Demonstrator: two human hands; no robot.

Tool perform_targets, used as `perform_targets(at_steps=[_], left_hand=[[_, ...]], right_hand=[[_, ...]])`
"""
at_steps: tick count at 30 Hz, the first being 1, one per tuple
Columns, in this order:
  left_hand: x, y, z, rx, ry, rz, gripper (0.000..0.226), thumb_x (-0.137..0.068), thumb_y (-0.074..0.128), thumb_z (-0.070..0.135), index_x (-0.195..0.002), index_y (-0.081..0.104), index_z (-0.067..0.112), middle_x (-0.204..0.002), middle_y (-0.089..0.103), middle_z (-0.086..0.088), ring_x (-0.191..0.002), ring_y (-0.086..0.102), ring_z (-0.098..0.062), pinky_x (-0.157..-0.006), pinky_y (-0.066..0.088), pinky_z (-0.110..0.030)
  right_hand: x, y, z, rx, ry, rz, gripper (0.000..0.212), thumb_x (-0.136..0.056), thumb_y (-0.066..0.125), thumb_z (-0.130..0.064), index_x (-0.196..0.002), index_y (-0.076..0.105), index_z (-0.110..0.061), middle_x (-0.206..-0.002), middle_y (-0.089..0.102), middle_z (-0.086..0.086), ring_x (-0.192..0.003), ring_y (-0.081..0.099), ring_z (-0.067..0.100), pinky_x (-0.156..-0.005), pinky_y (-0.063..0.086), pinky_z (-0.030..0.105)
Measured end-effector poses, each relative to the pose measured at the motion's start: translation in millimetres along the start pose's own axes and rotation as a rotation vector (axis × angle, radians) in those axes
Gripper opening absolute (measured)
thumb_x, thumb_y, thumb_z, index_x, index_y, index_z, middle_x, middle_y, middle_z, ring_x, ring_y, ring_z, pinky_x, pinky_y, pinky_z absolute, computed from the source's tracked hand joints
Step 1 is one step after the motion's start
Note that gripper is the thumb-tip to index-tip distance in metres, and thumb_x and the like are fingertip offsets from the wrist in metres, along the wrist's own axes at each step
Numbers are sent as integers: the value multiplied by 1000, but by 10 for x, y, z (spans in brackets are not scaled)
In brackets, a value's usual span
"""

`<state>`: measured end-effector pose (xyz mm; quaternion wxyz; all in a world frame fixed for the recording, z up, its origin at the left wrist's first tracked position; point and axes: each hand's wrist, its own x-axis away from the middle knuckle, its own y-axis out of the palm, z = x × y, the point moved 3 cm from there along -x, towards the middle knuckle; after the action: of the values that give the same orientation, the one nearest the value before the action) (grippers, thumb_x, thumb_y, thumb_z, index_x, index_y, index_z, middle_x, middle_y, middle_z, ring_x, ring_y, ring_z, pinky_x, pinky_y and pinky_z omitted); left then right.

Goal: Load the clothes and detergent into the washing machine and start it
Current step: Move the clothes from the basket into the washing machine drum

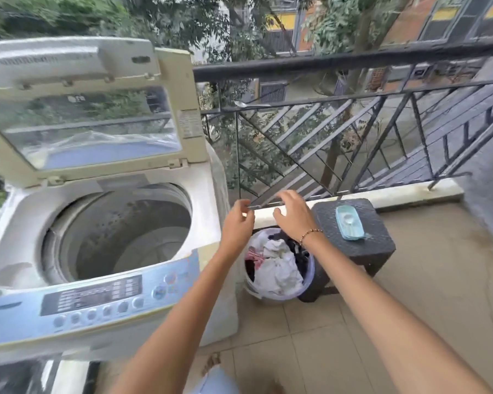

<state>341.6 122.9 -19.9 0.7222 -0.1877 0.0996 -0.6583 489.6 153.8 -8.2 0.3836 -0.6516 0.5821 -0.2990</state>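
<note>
The left hand (237,220) and right hand (292,213) hover empty (fingers loosely curled) above the clothes (276,260) in the basket (311,275).

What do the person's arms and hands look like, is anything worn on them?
Both forearms are bare, no sleeves in view. The right hand has a thin bracelet of small dark and amber beads round its wrist. The left hand and its wrist show no bracelet or watch.
</note>
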Motion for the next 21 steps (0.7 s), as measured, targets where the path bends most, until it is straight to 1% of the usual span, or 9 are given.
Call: perform_targets(at_steps=[3, 6, 10, 12, 14, 16, 17, 19, 21], left_hand=[[-40, 388, -97, 0, -59, -53, 29, -96, 45, 17, -124, 49, 10, -108, 58, -5, -96, 61, -25, -87, 50, -40], [-172, 747, -357, -18, -150, -94, 29, -97, 44, 18, -124, 49, 8, -115, 59, -10, -99, 59, -25, -89, 49, -40], [-377, 1141, -832, -52, -284, -121, 28, -97, 44, 22, -121, 52, 10, -110, 56, -2, -99, 55, -19, -87, 46, -34], [-478, 1325, -1134, -50, -363, -131, 26, -96, 46, 23, -117, 53, 11, -107, 60, -3, -100, 58, -22, -86, 46, -35], [-623, 1516, -1453, -49, -429, -142, 24, -95, 47, 19, -114, 56, 7, -103, 60, -6, -98, 58, -24, -82, 44, -33], [-779, 1713, -1803, -36, -499, -152, 23, -96, 49, 16, -113, 55, 3, -102, 59, -7, -97, 57, -23, -82, 42, -31], [-833, 1772, -1933, -29, -548, -148, 22, -96, 49, 16, -113, 54, 3, -104, 59, -9, -99, 56, -23, -84, 42, -33], [-961, 1967, -2250, -2, -671, -124, 20, -96, 49, 16, -112, 52, 3, -113, 61, -20, -106, 58, -34, -90, 45, -41], [-1062, 2141, -2443, -14, -743, -149, 27, -96, 46, 13, -118, 49, -1, -120, 59, -25, -112, 55, -39, -94, 43, -41]], right_hand=[[-3, 64, 393, -36, 88, -43, 38, -87, 53, -16, -124, 55, -6, -129, 51, 12, -121, 48, 28, -105, 39, 38], [-30, 231, 799, -86, 177, -101, 35, -89, 54, -14, -123, 55, -5, -129, 50, 14, -122, 47, 29, -105, 38, 39], [-109, 598, 1337, -104, 255, -168, 32, -90, 53, -17, -120, 57, -6, -125, 52, 14, -116, 50, 29, -98, 40, 36], [-168, 842, 1604, -117, 304, -219, 31, -91, 52, -19, -118, 58, -6, -126, 52, 15, -115, 51, 31, -97, 41, 37], [-262, 1141, 1865, -133, 361, -279, 31, -91, 52, -19, -118, 59, -5, -125, 52, 16, -112, 52, 32, -97, 42, 39], [-347, 1459, 2093, -137, 404, -344, 35, -91, 53, -18, -123, 57, -5, -127, 53, 17, -117, 51, 33, -100, 41, 38], [-362, 1596, 2164, -145, 424, -381, 38, -90, 54, -17, -127, 55, -5, -129, 53, 18, -120, 50, 33, -101, 39, 36], [-417, 1879, 2336, -170, 478, -457, 39, -90, 55, -15, -128, 54, -4, -134, 49, 18, -124, 47, 32, -102, 37, 35], [-459, 2136, 2502, -188, 537, -503, 37, -90, 54, -15, -126, 54, -5, -136, 47, 17, -124, 46, 33, -101, 38, 37]])
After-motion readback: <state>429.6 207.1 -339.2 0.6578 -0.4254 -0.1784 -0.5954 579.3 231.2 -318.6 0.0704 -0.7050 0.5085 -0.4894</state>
